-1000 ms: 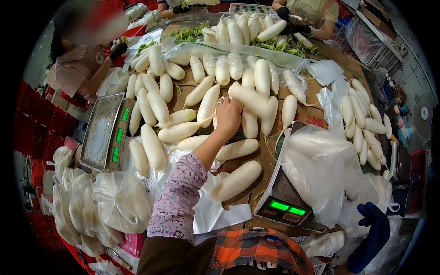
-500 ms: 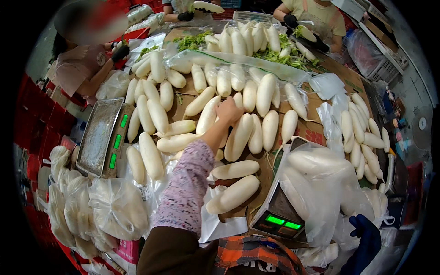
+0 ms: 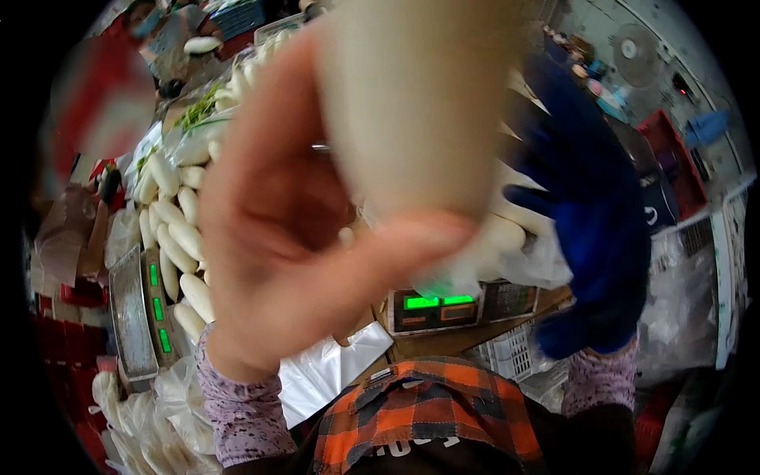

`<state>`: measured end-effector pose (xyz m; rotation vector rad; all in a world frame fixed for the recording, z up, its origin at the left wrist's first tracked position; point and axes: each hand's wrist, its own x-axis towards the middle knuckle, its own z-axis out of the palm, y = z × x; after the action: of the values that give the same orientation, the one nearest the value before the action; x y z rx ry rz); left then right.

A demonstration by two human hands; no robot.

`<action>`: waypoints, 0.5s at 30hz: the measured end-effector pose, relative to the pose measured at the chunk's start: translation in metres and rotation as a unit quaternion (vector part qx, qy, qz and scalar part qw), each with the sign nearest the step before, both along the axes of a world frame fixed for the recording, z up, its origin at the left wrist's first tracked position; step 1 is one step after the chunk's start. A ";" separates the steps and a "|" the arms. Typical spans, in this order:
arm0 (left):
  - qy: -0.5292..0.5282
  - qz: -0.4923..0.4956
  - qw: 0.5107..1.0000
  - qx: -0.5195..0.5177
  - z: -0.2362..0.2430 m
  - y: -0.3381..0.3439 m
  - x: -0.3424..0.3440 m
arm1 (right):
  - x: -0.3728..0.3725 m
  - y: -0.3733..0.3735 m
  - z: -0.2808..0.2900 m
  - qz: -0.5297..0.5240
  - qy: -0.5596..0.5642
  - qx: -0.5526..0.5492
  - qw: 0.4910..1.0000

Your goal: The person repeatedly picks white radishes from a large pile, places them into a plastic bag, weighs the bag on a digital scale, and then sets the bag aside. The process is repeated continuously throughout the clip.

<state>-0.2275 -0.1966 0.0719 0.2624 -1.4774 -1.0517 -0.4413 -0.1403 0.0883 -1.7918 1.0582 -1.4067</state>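
My bare left hand (image 3: 277, 253) grips a white radish (image 3: 412, 103) held very close to the camera, blurred, with the thumb across its lower end. My right hand (image 3: 594, 214), in a dark blue glove, is raised beside the radish with fingers curved and apart; whether its fingertips touch the radish is unclear. Behind the hands, a digital scale (image 3: 427, 321) with green displays bears bagged radishes (image 3: 511, 237), partly hidden. Many loose radishes (image 3: 182, 241) lie to the left, and white plastic bags (image 3: 324, 380) lie below my left hand.
A second scale (image 3: 131, 313) stands at the left beside bagged radishes (image 3: 178, 396). Co-workers are at the left (image 3: 67, 237) and far side (image 3: 170, 55), near leafy trimmings (image 3: 194, 111). A red crate (image 3: 673, 158) and a fan (image 3: 637, 51) are at the right.
My left hand has risen from the radishes on the table to near the camera, holding one. My gloved right hand has moved up beside it. The view has shifted.
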 end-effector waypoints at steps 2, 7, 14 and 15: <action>0.054 -0.001 0.993 -0.103 -0.009 0.010 -0.048 | -0.004 0.003 0.020 0.001 0.029 -0.019 0.999; -0.276 0.158 0.940 -0.122 -0.013 0.034 -0.035 | -0.041 0.017 0.012 -0.042 0.001 -0.024 0.999; -0.316 0.063 0.920 0.223 -0.065 0.032 -0.019 | -0.067 0.013 -0.070 -0.004 0.119 0.164 0.979; -0.213 0.051 0.945 0.243 -0.062 0.028 -0.020 | -0.066 0.010 -0.067 -0.022 0.231 0.210 0.950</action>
<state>-0.2473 -0.1682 0.0103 0.9566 -1.5379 -1.3209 -0.5076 -0.1307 0.0213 -1.8120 1.5120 -0.7100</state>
